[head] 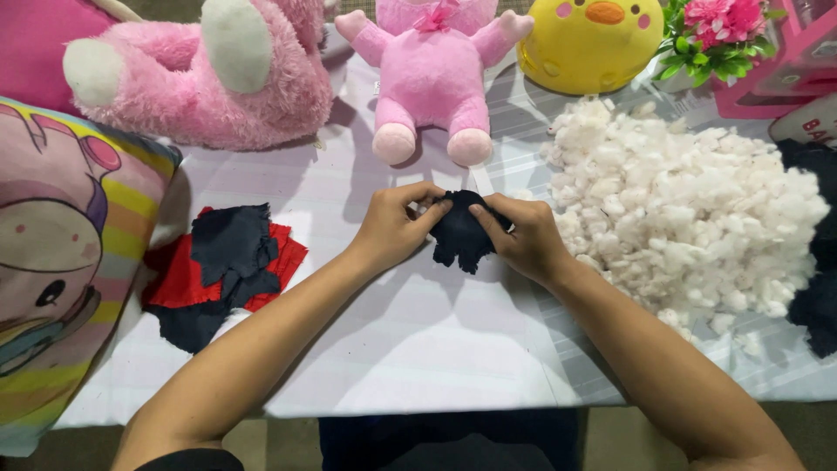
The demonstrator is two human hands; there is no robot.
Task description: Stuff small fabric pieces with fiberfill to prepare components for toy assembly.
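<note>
Pink plush toys point(433, 74), a yellow plush point(590, 42) and white stuffing point(689, 205) crowd the table point(418, 349).

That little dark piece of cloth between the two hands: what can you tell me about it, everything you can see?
The dark cloth piece is a small scrap of navy, almost black fabric with a ragged, frayed lower edge. It looks soft and crumpled, bunched rather than flat. It sits just above the pale striped table cover, near the middle. The left hand pinches its upper left edge with fingertips, and the right hand holds its right side, thumb over the top. Whether its underside touches the cover cannot be told.
</note>
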